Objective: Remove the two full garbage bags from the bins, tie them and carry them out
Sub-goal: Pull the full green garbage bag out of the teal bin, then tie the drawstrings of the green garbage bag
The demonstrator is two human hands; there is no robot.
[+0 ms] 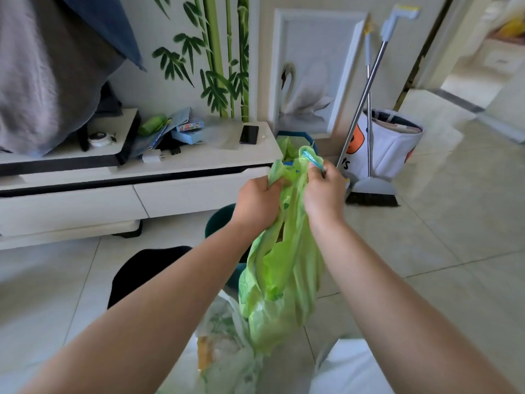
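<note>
Gripping the gathered mouth of the light green thin plastic garbage bag (281,268), both hands work in front of the body, with the bag hanging free between the forearms. The left hand (257,203) has its fingers curled round one bunch of the rim. The right hand (324,194) pinches the other bunch together with a pale blue strip (311,159), seemingly a drawstring or handle, though blur hides its shape. Holding the two bunches apart like this looks like the start of a knot, so tying seems to be the step in hand. The bag is out of its bin: the dark teal round bin (217,220) stands on the floor just behind and below it. A second blue-rimmed bin (295,136), beside the low white table (199,163), shows a green plastic liner (288,145) inside, so that one probably waits to be lifted. A whitish translucent plastic bag (224,334) lies low near the person's body; whether it is tied I cannot tell.
</note>
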